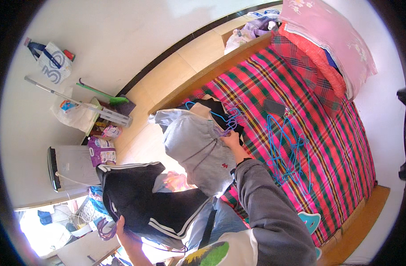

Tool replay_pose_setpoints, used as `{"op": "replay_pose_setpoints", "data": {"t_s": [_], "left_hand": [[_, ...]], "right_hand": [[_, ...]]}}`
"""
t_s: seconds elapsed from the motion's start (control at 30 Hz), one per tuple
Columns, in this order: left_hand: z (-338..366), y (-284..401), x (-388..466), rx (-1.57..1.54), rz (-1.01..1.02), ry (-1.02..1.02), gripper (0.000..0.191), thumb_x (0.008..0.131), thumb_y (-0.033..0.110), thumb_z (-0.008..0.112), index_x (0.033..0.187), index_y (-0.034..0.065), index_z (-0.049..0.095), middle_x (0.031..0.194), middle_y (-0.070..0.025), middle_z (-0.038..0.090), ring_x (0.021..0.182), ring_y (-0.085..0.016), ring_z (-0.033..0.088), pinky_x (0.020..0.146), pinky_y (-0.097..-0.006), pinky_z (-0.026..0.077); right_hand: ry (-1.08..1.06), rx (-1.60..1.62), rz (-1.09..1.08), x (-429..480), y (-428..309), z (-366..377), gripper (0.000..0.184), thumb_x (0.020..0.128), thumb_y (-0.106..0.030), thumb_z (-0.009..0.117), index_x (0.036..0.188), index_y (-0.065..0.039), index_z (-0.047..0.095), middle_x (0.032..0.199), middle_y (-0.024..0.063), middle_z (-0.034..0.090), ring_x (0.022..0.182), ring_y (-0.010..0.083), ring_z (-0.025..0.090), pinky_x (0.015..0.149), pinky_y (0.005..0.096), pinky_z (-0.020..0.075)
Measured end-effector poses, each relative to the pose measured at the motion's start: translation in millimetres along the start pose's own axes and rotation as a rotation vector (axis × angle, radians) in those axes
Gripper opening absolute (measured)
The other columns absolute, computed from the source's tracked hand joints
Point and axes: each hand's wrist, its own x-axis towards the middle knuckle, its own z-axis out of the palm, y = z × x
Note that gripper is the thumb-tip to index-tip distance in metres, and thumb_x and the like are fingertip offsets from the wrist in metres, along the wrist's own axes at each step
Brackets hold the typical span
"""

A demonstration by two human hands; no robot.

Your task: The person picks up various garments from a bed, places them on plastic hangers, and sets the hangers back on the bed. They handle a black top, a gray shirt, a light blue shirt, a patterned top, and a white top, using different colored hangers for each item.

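Near the bed's left edge, my right hand [232, 139] grips purple plastic hangers [227, 128] at the waistband of light grey drawstring sweatpants [193, 143]. Black clothes and blue hangers [234, 116] lie just beyond it on the bed. Lower left, my left hand [122, 232] holds black trousers with white side stripes [133, 189]; a bunch of purple hangers [106, 229] shows beside its fingers. To the right of my right arm, several loose blue hangers [286, 153] lie on the plaid bedsheet [336, 159].
A dark phone [274, 107] lies on the bed; folded bedding with a pink floral cover [336, 40] is stacked at the far end. Along the wall stand a lidded plastic bin [75, 166], a mop [73, 99], a green broom [118, 99] and bags. The bed has a wooden side rail [206, 71].
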Motion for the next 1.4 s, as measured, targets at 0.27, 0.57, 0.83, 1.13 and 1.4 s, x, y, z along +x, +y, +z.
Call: {"op": "replay_pose_setpoints", "data": {"t_s": [0.27,0.57,0.83,1.13,1.4], "left_hand": [[-5,1,-1,-0.097,-0.084,-0.005,0.029,0.088,0.01,0.068,0.115,-0.0024,0.067,0.113,-0.0163,0.073,0.102,-0.027,0.073,0.092,-0.0376,0.06],[-37,4,7,-0.099,-0.06,-0.12,0.032,0.093,0.009,0.069,0.123,-0.0012,0.066,0.118,-0.0111,0.073,0.108,-0.023,0.07,0.096,-0.035,0.057],[-62,25,13,0.033,-0.043,-0.171,0.033,0.095,0.012,0.072,0.126,0.0062,0.063,0.113,-0.0043,0.071,0.1,-0.014,0.068,0.088,-0.0294,0.055],[-122,54,20,-0.195,-0.119,-0.351,0.039,0.092,0.008,0.074,0.128,0.0057,0.06,0.118,-0.0059,0.068,0.108,-0.019,0.065,0.094,-0.0315,0.052],[-181,25,43,-0.162,-0.072,-0.256,0.019,0.093,0.007,0.072,0.112,0.0045,0.067,0.104,-0.0051,0.069,0.095,-0.017,0.066,0.083,-0.0292,0.054]], "right_hand": [[0.336,0.21,-0.159,-37,-25,3,0.031,0.074,-0.018,0.074,0.095,0.004,0.066,0.106,0.0252,0.061,0.102,0.0432,0.058,0.089,0.0488,0.0478],[-0.46,0.466,-0.111,-167,-150,-92,0.011,0.084,-0.01,0.072,0.086,0.001,0.071,0.074,0.0071,0.07,0.07,0.0154,0.068,0.065,0.0311,0.0503],[-0.998,1.009,-0.351,-398,-323,-127,0.038,0.094,-0.002,0.07,0.129,0.002,0.055,0.105,0.0057,0.067,0.09,0.0122,0.067,0.081,0.0251,0.0558],[-0.537,0.546,-0.927,-536,-345,-85,0.041,0.095,-0.004,0.066,0.133,0.006,0.056,0.108,0.019,0.058,0.094,0.0314,0.062,0.083,0.0358,0.0511],[-0.452,0.427,-1.057,-589,-326,-36,0.04,0.088,-0.002,0.064,0.126,0.004,0.054,0.121,0.0232,0.049,0.113,0.041,0.05,0.099,0.0465,0.0411]]}}
